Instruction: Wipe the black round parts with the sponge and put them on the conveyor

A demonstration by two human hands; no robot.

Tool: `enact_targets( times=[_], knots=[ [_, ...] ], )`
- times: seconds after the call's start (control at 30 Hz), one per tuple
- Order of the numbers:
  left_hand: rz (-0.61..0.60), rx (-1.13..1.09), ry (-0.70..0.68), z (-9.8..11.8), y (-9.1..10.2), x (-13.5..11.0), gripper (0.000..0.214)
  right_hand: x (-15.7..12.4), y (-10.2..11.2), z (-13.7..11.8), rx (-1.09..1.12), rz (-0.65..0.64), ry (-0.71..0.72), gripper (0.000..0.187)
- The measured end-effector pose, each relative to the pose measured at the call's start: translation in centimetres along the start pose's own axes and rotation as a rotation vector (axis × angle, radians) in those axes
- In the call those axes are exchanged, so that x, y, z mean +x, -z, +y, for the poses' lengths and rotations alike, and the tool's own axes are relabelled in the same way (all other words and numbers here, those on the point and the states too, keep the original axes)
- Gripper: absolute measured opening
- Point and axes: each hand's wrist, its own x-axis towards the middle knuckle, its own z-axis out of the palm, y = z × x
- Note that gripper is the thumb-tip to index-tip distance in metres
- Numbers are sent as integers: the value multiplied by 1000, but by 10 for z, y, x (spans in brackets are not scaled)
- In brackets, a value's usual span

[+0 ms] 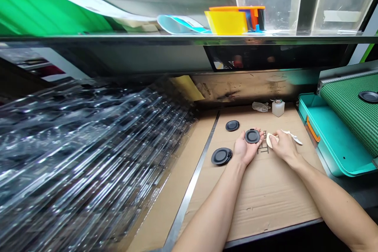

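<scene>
Left hand (248,147): palm up over the desk (265,201), holding a black disc (252,136). Thumb at the disc's left side, fingers along its right edge; flat face up.

Right hand (285,145): just to the right of the left hand, fingers drawn in, pinching a cream pad (269,140). Pad near the disc, a small gap between them. White strip (295,138) on the far side of the right hand; cannot tell whether it joins the pad.

Desk faced with cardboard, dark print partly showing between the hands. Left of the left hand, a pile (221,156) of black discs, overlapping, near the wrist. Farther back, more black discs (232,125), apart from the pile.

Back of desk: small whitish bottle (278,108), upright; crumpled clear plastic (260,106) just left of it.

Right side: teal bin (333,136) with an orange latch (313,129), partly under a green belt (351,100). One dark round piece (369,96) on the belt.

Left side: large heap of clear trays (97,165), blurred. Above, a shelf (177,40) carrying a yellow box (227,23) and a light-blue sheet (180,24).
</scene>
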Motion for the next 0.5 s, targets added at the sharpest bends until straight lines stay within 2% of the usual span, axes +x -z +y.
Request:
enact_targets(
  times=[0.2,0.5],
  knots=[
    [12,-132,15,13,-1,-5,38,-4,-7,-1,-28,-102,79,29],
    [28,-266,66,13,-11,-12,37,-4,-6,-2,-55,-107,71,31]
  ],
)
